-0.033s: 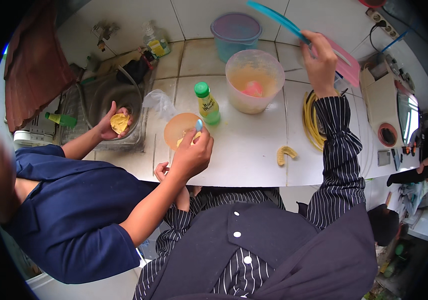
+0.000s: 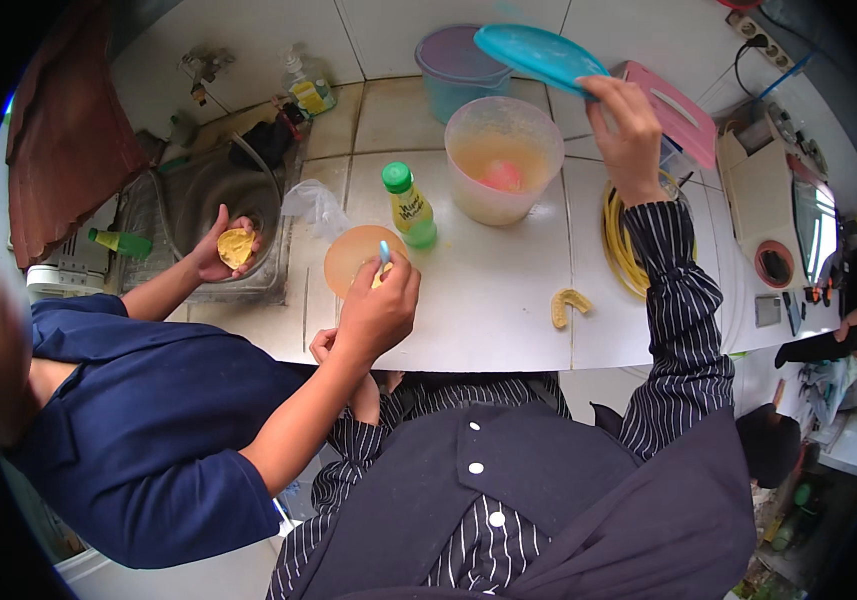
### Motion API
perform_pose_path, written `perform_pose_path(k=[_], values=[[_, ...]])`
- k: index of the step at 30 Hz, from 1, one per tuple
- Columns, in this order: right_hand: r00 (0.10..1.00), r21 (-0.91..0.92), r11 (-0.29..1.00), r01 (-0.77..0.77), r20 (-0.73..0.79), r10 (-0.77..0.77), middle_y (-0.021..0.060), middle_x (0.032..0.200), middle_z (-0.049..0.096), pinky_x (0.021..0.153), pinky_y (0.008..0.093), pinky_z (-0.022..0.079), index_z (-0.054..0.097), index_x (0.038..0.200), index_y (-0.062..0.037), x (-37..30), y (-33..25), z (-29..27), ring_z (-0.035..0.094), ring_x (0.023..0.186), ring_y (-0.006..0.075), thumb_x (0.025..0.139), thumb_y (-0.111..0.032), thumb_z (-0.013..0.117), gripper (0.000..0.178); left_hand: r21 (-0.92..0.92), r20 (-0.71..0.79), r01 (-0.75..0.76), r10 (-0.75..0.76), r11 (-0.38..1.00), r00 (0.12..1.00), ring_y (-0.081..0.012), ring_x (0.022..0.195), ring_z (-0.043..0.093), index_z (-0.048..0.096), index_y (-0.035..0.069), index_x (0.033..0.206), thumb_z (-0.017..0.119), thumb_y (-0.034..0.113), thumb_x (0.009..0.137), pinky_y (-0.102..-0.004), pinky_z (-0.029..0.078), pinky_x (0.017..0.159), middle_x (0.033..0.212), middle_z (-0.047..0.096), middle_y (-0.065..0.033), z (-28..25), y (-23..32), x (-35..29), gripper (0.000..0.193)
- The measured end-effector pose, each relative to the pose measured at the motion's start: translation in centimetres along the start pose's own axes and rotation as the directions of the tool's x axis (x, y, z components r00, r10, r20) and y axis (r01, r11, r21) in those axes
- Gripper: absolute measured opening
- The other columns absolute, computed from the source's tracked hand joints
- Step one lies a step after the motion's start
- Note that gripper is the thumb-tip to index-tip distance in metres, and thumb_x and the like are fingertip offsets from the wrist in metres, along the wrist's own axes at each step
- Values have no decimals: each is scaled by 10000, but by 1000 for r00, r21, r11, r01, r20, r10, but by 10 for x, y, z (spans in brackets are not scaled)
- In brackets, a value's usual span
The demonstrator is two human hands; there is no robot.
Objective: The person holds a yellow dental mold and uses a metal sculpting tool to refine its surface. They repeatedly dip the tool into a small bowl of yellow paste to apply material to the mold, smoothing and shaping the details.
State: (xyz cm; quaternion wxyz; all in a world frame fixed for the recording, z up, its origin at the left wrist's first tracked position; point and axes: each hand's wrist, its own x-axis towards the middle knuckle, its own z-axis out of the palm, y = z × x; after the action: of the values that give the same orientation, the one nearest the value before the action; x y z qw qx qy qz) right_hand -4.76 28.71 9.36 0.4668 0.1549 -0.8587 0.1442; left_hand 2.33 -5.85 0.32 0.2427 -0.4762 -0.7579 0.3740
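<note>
My right hand [image 2: 628, 135] is closed on the edge of a round blue lid [image 2: 540, 58], held tilted in the air. Below and left of it stands an uncovered translucent tub [image 2: 504, 205] of beige powder with a pink thing inside. My left hand [image 2: 323, 344] is at the table's front edge, mostly hidden behind a co-worker's forearm; I cannot make out whether it holds anything. The co-worker's right hand grips a small blue-handled tool [image 2: 384, 250] over an orange bowl [image 2: 346, 262]. Their left hand holds a yellow moulded piece [image 2: 235, 248] near the sink.
A green-capped bottle [image 2: 408, 207] stands between bowl and tub. A lidded blue bucket [image 2: 445, 95] is behind. On the table lie a yellow horseshoe-shaped piece [image 2: 569, 307], a coiled yellow hose [image 2: 620, 245] and a clear plastic bag [image 2: 316, 208]. The metal sink [image 2: 163, 280] is at left.
The blue lid in my right hand has turned from nearly edge-on to show its flat face, and my hand has shifted slightly left. The co-worker's tool has dipped toward the bowl.
</note>
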Motion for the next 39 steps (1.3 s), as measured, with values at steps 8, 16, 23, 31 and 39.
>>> perform_pose_path(k=[8,16,23,31,39], values=[[905,188,980,71,401,-143,69,1175,592,896,359,461,577,1182,-110,-80,-32,0,554,1052,234,850,-128,597,333,-635,33,329,-400,699,916,-235,854,529,630,4,788,590,87,712,-287,443,643,793,558,-85,-11,18,-18,119],[710,-80,876,-475,553,436,168,1276,453,1008,409,350,370,1345,-59,-182,-85,-78,419,1193,333,807,-247,676,646,-797,556,320,-416,-512,720,-212,653,561,625,32,807,617,194,822,-308,448,609,698,574,-106,-74,143,-35,163],[501,-199,760,-619,645,577,173,1246,464,946,384,417,283,1403,-43,-241,-103,-65,433,1138,325,715,-278,739,858,-809,380,224,-192,-544,905,-142,576,535,598,8,847,608,191,854,-261,423,525,720,597,-70,-78,138,0,184],[538,-110,723,-682,595,597,162,1177,527,939,376,417,306,1394,-38,-241,-98,-52,476,1087,312,689,-192,747,846,-413,561,385,102,-825,821,-151,715,570,540,38,1108,490,275,944,-275,487,602,982,605,-114,-76,141,28,293],[641,385,573,-724,682,352,150,1189,532,950,384,406,324,1378,-41,-199,-160,-69,491,1102,317,671,-162,760,840,323,456,0,156,-946,876,-265,1118,521,328,9,1364,198,543,967,-409,450,969,1254,484,-168,-73,125,19,679]])
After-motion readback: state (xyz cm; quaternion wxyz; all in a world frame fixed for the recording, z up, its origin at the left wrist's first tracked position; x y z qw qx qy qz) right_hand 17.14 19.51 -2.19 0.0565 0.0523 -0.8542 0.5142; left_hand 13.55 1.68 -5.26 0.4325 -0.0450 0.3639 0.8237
